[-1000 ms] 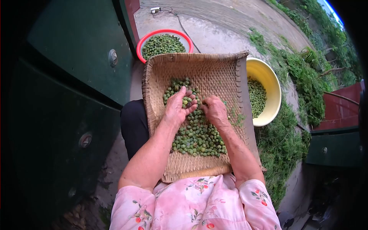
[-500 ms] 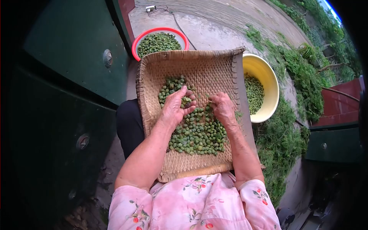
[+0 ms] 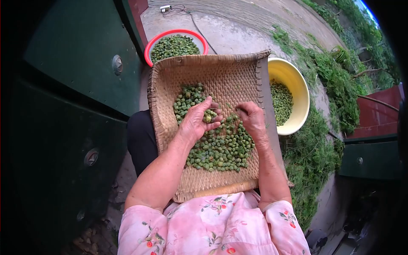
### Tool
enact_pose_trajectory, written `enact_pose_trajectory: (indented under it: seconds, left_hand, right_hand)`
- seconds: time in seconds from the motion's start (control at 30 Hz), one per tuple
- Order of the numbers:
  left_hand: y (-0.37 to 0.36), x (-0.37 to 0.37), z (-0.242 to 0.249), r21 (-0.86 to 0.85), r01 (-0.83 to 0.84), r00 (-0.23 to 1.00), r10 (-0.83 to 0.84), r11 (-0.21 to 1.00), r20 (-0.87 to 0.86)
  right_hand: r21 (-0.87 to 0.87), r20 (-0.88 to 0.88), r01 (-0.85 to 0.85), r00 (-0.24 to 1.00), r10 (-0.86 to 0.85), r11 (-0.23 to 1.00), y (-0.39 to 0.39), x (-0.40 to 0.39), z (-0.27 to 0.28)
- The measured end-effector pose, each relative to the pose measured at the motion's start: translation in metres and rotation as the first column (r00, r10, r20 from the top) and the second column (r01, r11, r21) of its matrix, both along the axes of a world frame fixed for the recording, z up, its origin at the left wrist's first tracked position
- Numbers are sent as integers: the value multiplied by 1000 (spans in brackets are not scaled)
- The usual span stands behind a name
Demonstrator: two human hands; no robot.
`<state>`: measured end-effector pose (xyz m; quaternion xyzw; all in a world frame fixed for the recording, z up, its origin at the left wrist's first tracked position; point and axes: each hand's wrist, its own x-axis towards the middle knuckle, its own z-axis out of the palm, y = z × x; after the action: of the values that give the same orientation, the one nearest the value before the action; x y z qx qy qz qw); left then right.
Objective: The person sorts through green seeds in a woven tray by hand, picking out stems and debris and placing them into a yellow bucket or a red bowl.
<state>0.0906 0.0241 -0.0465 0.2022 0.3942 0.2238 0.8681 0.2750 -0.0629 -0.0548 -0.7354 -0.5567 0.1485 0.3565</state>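
A woven wicker winnowing basket (image 3: 204, 178) rests across the lap. Over it, my left hand (image 3: 197, 119) is cupped, with a few small green cones (image 3: 209, 115) held in its curled fingers. My right hand (image 3: 251, 120) hovers to its right with thumb and fingertips pinched together; whatever is between them is too small to make out. Below and between the hands spreads a layer of loose green cones (image 3: 221, 148). A second, smaller heap of cones (image 3: 185, 100) lies beyond my left hand, partly hidden by it.
Past the basket's far left corner stands a red-rimmed basin (image 3: 148, 51) of green cones. A yellow bucket (image 3: 301, 102), partly filled with cones, is on the right. Cut green branches (image 3: 304, 165) cover ground there. Dark green metal doors (image 3: 80, 63) border the left; a cable (image 3: 197, 27) crosses the concrete.
My right hand has shifted slightly right, away from my left hand, fingers still pinched. My left hand stays cupped around cones, turned a little. The view has moved slightly.
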Motion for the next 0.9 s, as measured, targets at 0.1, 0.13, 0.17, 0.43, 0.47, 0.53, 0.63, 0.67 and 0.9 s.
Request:
enact_pose_trajectory:
  seconds: [0.1,0.13,0.17,0.43,0.47,0.53,0.63,0.67,0.9]
  left_hand:
    - [0,1,-6,8,2,1000,-2,1000,-4]
    - [0,1,-8,13,1,1000,-1,1000,-14]
    - [0,1,-9,18,0,1000,0,1000,-25]
    - [-4,1,-3,28,61,996,-59,998,-69]
    - [-5,1,-2,23,67,996,-66,997,-63]
    - [-3,1,-3,-5,85,994,-85,996,-62]
    - [-2,0,-6,14,93,994,-92,996,-59]
    - [-2,0,-6,31,93,994,-91,995,-58]
    - [-4,-1,-9,33,40,993,-36,999,-116]
  right_hand:
    - [-160,306,26,952,24,987,-12,-8,-5]
    - [-203,323,63,946,7,977,-13,-8,-10]
    - [-167,291,65,957,-14,984,-13,-8,-13]
    - [-86,-772,-71,635,-21,994,-4,-23,32]
    - [-55,-693,-66,721,10,996,-4,-21,23]
    - [12,-504,-69,861,66,998,-2,-16,-2]
    - [-132,93,-120,987,133,984,-9,-15,-17]
    - [-211,178,-112,972,151,971,-10,-18,-15]
    - [12,-256,37,966,-33,999,-5,-16,-16]
